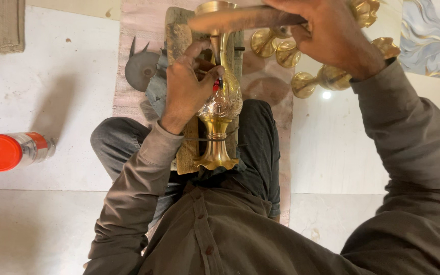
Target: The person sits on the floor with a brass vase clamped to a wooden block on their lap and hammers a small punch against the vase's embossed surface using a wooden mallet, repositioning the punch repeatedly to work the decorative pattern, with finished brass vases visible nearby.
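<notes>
Lying lengthwise on a wooden block across the seated person's lap, the brass vase points its flared foot toward the body and its narrow neck away. The left hand rests on the block beside the vase's round belly, fingers pinched around a small red-tipped punch whose point touches the engraved metal. The right hand is raised over the far end of the block, fingers clenched on a wooden hammer handle that stretches across above the vase's mouth. Several brass goblet-shaped pieces lie on the floor just beyond the right wrist, near the edge of a pinkish cloth. A round metal blade sits by the block's left side. A bottle with an orange cap lies on the white tiles, well apart to the left.
</notes>
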